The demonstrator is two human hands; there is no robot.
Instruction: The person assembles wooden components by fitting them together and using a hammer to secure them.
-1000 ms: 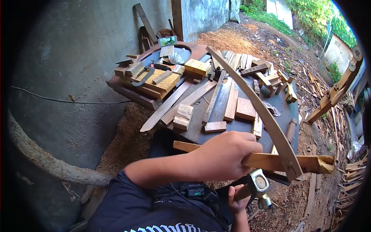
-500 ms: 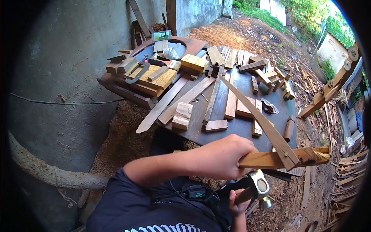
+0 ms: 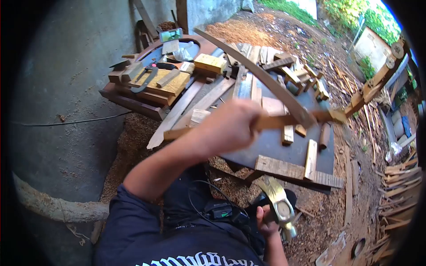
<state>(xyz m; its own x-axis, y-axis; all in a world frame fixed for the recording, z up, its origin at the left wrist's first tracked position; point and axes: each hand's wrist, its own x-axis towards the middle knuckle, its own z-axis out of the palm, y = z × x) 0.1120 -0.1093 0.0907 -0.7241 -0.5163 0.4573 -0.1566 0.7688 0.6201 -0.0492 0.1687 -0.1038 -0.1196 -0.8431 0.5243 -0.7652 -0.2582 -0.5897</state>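
Note:
My left hand (image 3: 237, 123), a little blurred, is closed round one end of a wooden bar (image 3: 277, 122) held above the dark table (image 3: 293, 153). A long thin wooden strip (image 3: 262, 75) crosses the bar near its far end and slants up to the left. Lower down, beside the table's near edge, my right hand (image 3: 267, 223) grips a hammer; its metal head (image 3: 282, 208) points up toward the camera and hides much of the handle.
Wood blocks and boards lie across the table, with a C-clamp (image 3: 145, 82) and a propped phone (image 3: 171, 35) at the back left. A striped board (image 3: 284, 170) lies along the near edge. A branch (image 3: 62, 206) is at lower left, stacked slats (image 3: 401, 190) at right.
My left hand has moved up and to the left with the bar and strip, uncovering the table's near edge. The hammer in my right hand has shifted left, and its head is more fully visible.

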